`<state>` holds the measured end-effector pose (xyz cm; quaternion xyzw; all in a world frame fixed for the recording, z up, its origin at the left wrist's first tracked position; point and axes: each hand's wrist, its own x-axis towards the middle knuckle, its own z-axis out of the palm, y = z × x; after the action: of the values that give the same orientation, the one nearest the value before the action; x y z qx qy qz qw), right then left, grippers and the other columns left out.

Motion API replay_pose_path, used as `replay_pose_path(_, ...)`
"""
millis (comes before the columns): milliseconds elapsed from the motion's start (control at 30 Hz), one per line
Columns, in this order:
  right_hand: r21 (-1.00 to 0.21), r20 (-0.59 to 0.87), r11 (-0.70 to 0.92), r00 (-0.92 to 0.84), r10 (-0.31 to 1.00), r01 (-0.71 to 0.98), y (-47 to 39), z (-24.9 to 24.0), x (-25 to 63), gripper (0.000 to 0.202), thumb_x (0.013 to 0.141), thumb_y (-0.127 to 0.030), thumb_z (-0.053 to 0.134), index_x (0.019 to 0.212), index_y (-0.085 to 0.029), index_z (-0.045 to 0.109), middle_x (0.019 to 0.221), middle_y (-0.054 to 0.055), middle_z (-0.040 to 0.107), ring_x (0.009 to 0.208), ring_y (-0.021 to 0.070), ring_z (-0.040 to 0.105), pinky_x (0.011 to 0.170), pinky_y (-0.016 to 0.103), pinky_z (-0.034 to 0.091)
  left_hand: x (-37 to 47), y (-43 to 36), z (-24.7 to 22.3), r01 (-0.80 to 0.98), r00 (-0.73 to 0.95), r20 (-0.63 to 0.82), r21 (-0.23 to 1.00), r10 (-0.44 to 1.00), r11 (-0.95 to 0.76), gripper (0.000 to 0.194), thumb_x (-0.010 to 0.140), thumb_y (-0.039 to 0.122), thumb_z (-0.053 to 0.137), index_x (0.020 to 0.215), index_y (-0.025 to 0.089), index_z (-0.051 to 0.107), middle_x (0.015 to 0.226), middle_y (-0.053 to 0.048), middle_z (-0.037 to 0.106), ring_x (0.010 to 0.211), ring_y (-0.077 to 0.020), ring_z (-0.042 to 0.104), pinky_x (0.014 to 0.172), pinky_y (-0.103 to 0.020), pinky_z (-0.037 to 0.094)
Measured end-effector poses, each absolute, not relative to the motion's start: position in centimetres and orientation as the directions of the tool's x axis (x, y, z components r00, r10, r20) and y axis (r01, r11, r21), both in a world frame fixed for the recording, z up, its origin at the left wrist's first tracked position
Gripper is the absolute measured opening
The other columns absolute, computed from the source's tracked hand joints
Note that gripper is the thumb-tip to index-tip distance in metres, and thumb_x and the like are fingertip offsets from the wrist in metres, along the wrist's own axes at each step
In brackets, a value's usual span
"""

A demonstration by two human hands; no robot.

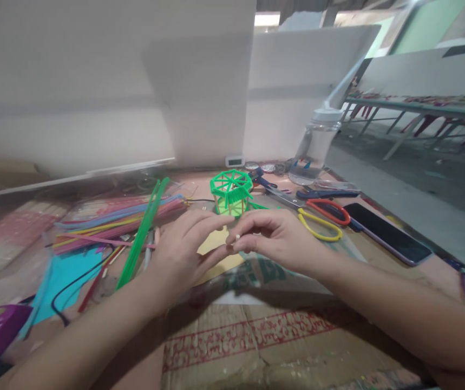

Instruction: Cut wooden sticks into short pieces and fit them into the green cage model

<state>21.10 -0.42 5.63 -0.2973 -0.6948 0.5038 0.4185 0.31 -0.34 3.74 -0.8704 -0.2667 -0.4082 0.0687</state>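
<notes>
My right hand (267, 235) is closed in a pinch, with a small white piece (237, 237) showing at its fingertips; the piece is too small to name. My left hand (191, 244) faces it, thumb and forefinger stretched out and apart, the thumb tip close to the right fingertips. Just beyond the hands stands a small green model (232, 192) with a spoked, many-sided top on thin posts over a green base. Under the hands lies a yellow sheet (218, 257), partly hidden by the left hand.
On the left lie green strips (143, 238), coloured pipe cleaners (114, 219), a blue sheet (65, 279) and a purple tool (0, 330). To the right are scissors with red and yellow handles (321, 225), a phone (388, 233) and a water bottle (317, 143). White panels (110, 81) stand behind.
</notes>
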Motion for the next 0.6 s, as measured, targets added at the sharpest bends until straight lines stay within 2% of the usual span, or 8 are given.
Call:
replay_pose_path(100,-0.937,0.310,0.350,-0.475,0.824,-0.005,-0.8,5.9,21.1,0.002,0.078,-0.016,0.075,0.077,-0.018,0.075,0.075,0.000,0.072,0.071,0.0117,0.065,0.069,0.025,0.050,0.2,-0.5,3.9,0.516,0.541,0.742,0.079,0.396,-0.853,0.031,0.089,0.025,0.070,0.117,0.016,0.059,0.103,-0.007,0.068,0.094,-0.0168,0.062,0.082,-0.029,0.051)
replay_pose_path(200,-0.957,0.270,0.286,-0.475,0.837,-0.041,-0.6,5.7,21.0,0.004,0.077,-0.014,0.075,0.077,-0.018,0.075,0.074,-0.001,0.073,0.069,0.0108,0.065,0.067,0.024,0.051,0.1,-0.6,4.0,0.509,0.553,0.736,0.074,0.391,-0.858,0.025,0.090,0.026,0.069,0.111,0.015,0.062,0.102,-0.007,0.066,0.093,-0.0174,0.062,0.081,-0.030,0.051)
replay_pose_path(267,-0.981,0.193,0.162,-0.496,0.847,-0.106,-0.3,5.4,20.9,0.003,0.078,-0.018,0.077,0.077,-0.017,0.074,0.069,-0.001,0.071,0.063,0.0096,0.063,0.063,0.022,0.050,0.1,-0.6,4.0,0.494,0.563,0.725,0.090,0.397,-0.865,0.015,0.091,0.025,0.066,0.103,0.017,0.064,0.097,-0.005,0.064,0.089,-0.0168,0.061,0.078,-0.030,0.050)
replay_pose_path(333,-0.979,0.103,-0.012,-0.542,0.834,-0.205,0.0,4.9,20.8,0.014,0.078,-0.028,0.080,0.076,-0.016,0.073,0.064,-0.001,0.069,0.056,0.0085,0.061,0.057,0.021,0.049,0.1,-0.7,4.1,0.472,0.560,0.715,0.140,0.419,-0.871,0.006,0.093,0.022,0.064,0.097,0.019,0.065,0.093,-0.003,0.062,0.086,-0.0154,0.060,0.075,-0.029,0.049)
replay_pose_path(433,-0.904,0.006,-0.254,-0.604,0.797,-0.345,0.3,4.2,20.6,0.027,0.076,-0.039,0.083,0.079,-0.014,0.074,0.061,-0.001,0.067,0.051,0.0066,0.059,0.052,0.018,0.048,0.3,-0.8,4.1,0.434,0.545,0.693,0.250,0.473,-0.866,0.003,0.094,0.019,0.062,0.095,0.019,0.065,0.094,-0.002,0.062,0.088,-0.0140,0.060,0.077,-0.027,0.049)
replay_pose_path(500,-0.854,-0.039,-0.350,-0.623,0.782,-0.386,0.2,4.0,20.5,0.027,0.076,-0.039,0.083,0.080,-0.013,0.074,0.060,-0.003,0.065,0.050,0.0055,0.057,0.051,0.016,0.049,0.4,-0.9,4.0,0.419,0.541,0.673,0.304,0.504,-0.856,0.002,0.093,0.019,0.063,0.095,0.019,0.064,0.096,-0.002,0.062,0.091,-0.0137,0.061,0.080,-0.027,0.050)
replay_pose_path(600,-0.828,-0.056,-0.394,-0.640,0.766,-0.399,0.0,3.9,20.5,0.026,0.077,-0.038,0.083,0.079,-0.014,0.073,0.059,-0.003,0.064,0.049,0.0051,0.057,0.052,0.016,0.050,0.5,-1.0,4.2,0.420,0.541,0.652,0.338,0.531,-0.842,0.004,0.092,0.019,0.064,0.096,0.019,0.064,0.098,-0.002,0.063,0.093,-0.0137,0.061,0.083,-0.028,0.049)
